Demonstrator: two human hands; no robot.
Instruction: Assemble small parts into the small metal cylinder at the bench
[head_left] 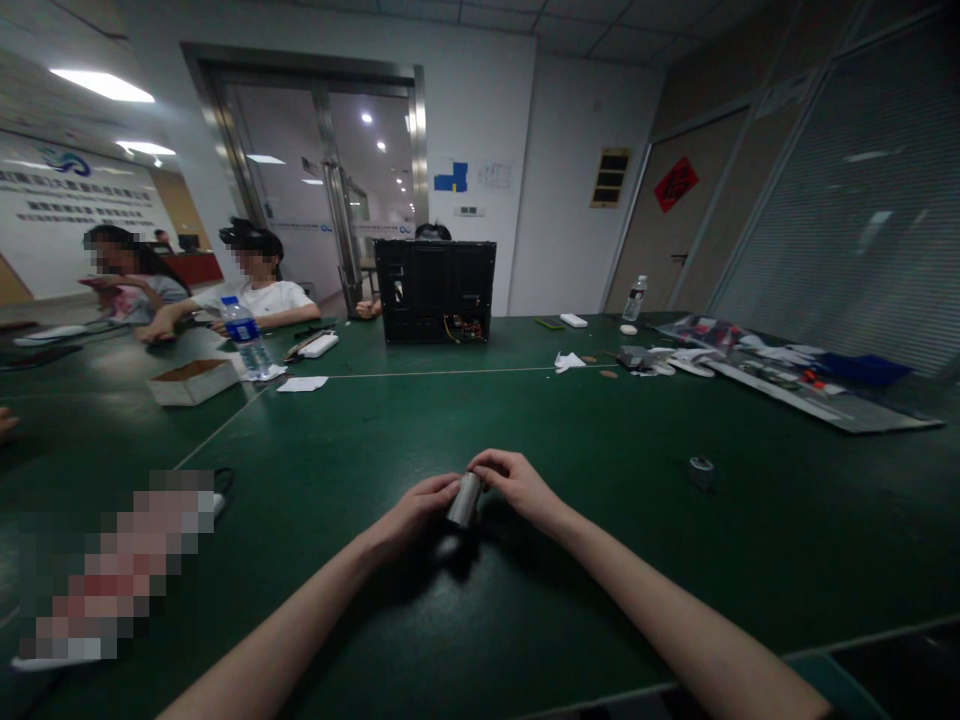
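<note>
Lower centre of the frame: both hands closed on a cylinder (464, 499) of grey metal, over the green table (525, 420); resting on it or lifted just clear, hard to tell. Left hand (416, 510) curled narrow round the lower left side; right hand (514, 485) pinching the upper end with the fingertips. Tilted, top leaning right. To the right of the hands and well apart, a small ring (701, 468) lying on the table. Upper centre, a black case (435, 290) standing upright. Left of that, a bottle (247, 338) upright beside an open box (192, 381) and near a paper (302, 383). Upper left, two people seated, arms on the table. Upper right, a second bottle (634, 297) and scattered clutter (787, 370).
</note>
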